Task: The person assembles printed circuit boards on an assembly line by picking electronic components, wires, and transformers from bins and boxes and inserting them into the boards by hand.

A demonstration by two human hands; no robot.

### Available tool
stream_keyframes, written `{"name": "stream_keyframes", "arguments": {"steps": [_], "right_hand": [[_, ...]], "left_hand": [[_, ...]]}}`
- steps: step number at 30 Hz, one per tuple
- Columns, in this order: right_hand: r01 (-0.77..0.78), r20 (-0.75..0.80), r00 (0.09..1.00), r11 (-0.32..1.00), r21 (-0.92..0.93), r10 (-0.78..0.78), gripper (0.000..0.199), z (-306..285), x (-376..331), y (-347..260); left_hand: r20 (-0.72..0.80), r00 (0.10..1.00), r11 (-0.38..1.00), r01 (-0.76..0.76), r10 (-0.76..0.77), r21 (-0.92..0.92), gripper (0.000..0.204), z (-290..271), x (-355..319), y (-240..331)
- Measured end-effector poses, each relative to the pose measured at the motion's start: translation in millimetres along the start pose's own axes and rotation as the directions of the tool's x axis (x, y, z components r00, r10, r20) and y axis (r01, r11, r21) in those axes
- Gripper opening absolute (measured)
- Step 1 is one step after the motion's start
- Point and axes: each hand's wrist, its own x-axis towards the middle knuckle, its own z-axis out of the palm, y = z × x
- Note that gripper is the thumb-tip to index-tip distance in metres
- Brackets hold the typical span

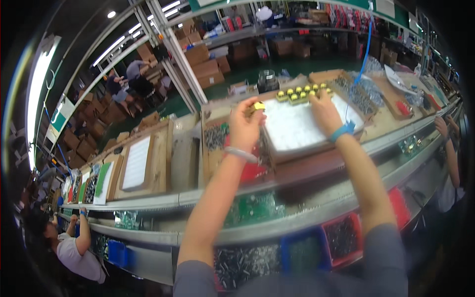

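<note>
Left hand (pixel 246 123) pinches a small yellow part (pixel 258 106) above the white tray (pixel 297 129); right hand (pixel 324 110), fingers down, touches the row of parts (pixel 302 93) at the tray's far edge, grip hidden. A loose pinch could drop the part among them. It looks yellow, blocky, glossy.

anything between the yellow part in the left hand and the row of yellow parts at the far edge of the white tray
Nothing visible. The left hand holds a small yellow part at the white tray's left edge; bare tray lies between it and the row of yellow parts. The right hand rests at that row's right end.
</note>
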Motion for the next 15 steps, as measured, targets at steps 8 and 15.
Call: {"name": "stream_keyframes", "arguments": {"steps": [8, 15], "right_hand": [[0.205, -0.258, 0.956, 0.950, 0.235, -0.142, 0.036, -40, 13, -10], [0.125, 0.150, 0.951, 0.783, 0.610, -0.269, 0.029, -82, -81, -145]], "left_hand": [[-0.003, 0.964, 0.916, 0.251, -0.265, -0.314, 0.029, -91, -126, 51], [-0.056, 0.894, 0.885, 0.428, -0.444, -0.185, 0.035, -148, -206, 58]]}}
